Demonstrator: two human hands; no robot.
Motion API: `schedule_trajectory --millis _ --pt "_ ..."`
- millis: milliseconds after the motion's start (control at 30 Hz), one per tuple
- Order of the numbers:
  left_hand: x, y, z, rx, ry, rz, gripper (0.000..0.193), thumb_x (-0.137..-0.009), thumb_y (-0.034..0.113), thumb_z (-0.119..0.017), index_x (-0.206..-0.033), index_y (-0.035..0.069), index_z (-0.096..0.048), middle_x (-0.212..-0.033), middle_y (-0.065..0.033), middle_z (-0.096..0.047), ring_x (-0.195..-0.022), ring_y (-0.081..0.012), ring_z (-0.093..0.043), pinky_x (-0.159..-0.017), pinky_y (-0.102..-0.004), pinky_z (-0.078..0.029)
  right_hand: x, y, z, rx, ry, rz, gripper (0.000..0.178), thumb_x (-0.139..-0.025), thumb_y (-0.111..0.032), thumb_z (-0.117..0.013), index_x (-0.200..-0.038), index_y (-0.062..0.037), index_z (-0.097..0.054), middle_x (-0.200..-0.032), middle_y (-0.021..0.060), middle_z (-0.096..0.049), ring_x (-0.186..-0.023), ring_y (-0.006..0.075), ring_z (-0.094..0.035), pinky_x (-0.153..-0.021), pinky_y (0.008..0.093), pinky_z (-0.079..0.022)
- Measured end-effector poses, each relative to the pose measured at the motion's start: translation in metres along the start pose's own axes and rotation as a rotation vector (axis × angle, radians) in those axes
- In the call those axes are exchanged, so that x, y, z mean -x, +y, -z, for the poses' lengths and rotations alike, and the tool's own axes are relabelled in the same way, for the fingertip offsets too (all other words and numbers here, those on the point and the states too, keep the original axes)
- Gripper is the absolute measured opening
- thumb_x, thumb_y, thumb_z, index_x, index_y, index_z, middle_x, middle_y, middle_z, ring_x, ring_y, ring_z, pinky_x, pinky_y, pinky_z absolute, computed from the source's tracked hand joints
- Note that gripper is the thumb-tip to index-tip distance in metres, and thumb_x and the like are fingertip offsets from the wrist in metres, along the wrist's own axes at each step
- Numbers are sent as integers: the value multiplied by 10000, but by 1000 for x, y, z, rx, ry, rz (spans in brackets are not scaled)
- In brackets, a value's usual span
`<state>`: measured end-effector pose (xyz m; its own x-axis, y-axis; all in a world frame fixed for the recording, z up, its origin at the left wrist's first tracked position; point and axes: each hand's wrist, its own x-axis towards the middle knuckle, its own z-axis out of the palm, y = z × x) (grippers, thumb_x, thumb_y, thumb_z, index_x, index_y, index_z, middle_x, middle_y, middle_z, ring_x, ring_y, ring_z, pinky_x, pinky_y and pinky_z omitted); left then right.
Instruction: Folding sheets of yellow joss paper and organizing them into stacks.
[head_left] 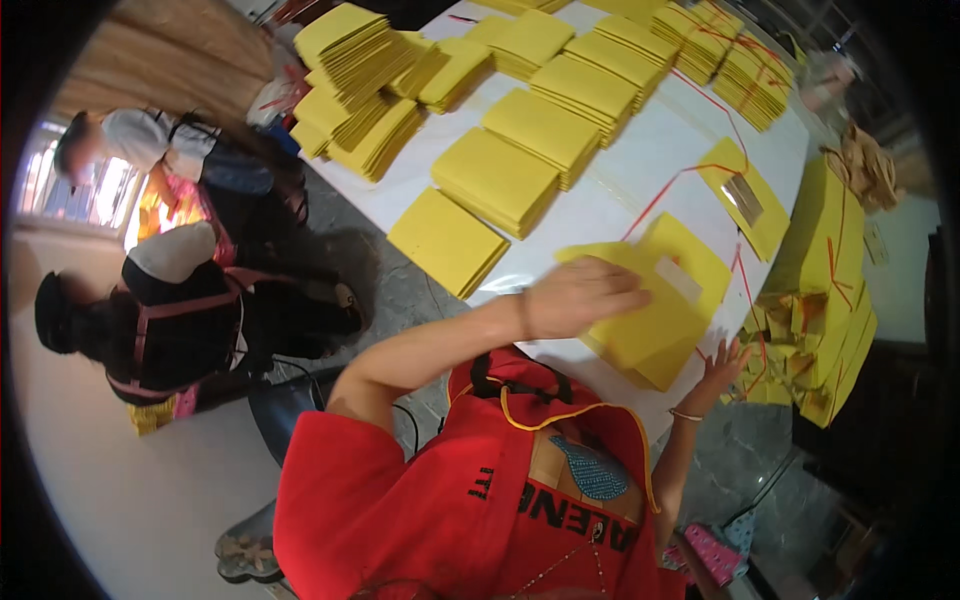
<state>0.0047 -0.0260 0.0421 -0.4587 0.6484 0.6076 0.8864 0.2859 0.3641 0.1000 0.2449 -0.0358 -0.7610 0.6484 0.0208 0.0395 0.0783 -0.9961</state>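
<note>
Left hand [588, 298] curls over the yellow paper sheets [645, 345], grip too blurry to call; right hand [720, 372] is splayed, empty, just beside. Probably squaring-up, so next move needs lined-up edges.

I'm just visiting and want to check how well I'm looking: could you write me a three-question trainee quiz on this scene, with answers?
1. True or false: the left hand is over yellow paper.

2. What colour is the string running across the white table?
a) blue
b) red
c) green

3. Fill in the missing word: the right hand, by the table's edge, has its fingers ____ apart.

Key: 1. True. 2. b. 3. Spread.
</note>
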Motion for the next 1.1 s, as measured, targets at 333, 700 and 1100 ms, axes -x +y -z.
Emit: schedule_trajectory --millis 333,700,1100 --pt "182 -62 114 -732 -284 346 453 -745 87 -512 -1184 195 -543 -1176 -50 -544 -1120 -216 -487 -922 -407 -368 4 1 -19 110 -122 -17 645 -937 -501 -274 -1391 -43 -251 -1370 160 -362 -1232 258 -389 -983 382 -334" --pt "196 -69 96 -696 -686 574 716 -722 36 -544 -1369 241 -315 -1410 -83 -312 -1303 -296 -277 -1026 -528 -223 16 21 -12 118 -221 120 403 -909 -67 -455 -1306 -16 -409 -1298 118 -457 -1084 170 -506 -863 275 -415" --pt "194 -67 110 -482 -806 661 1031 -579 193 -755 -1426 232 -169 -1483 -108 -134 -1351 -354 -141 -1050 -560 -164 23 36 -16 306 -227 339 370 -841 -77 -569 -1206 -34 -522 -1275 122 -482 -1204 249 -421 -1008 352 -315"
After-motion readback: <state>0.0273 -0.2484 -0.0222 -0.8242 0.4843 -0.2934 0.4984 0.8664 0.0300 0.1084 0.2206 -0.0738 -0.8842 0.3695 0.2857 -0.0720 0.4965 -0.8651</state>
